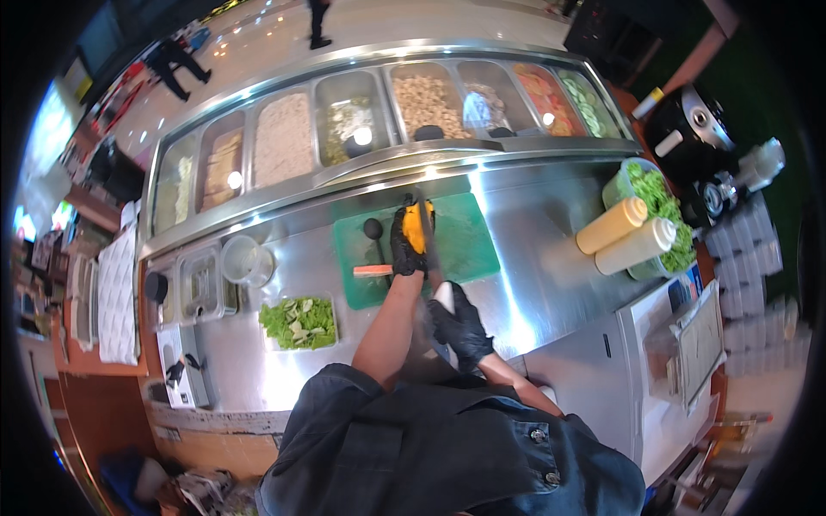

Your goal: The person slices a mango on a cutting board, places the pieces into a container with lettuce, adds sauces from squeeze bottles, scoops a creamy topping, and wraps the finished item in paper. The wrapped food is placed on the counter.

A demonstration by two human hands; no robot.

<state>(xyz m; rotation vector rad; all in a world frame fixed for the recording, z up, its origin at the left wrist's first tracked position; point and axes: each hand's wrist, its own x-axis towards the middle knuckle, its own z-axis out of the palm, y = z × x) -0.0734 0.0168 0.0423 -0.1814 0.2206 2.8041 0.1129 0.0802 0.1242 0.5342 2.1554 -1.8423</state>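
Right hand point(462, 327) fingers wrapped round a knife handle point(443, 297); left hand point(406, 245) fingers grip orange food point(416, 225) on green board point(469, 245)

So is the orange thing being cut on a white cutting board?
No, the orange food under the left hand lies on a green cutting board.

A long stainless-steel counter point(551, 232) is gleaming under overhead light, a glass-fronted row of steel food pans point(387, 112) running along its far edge. Beyond it a pale polished floor point(258, 43) is reflecting lamps, with people walking across it.
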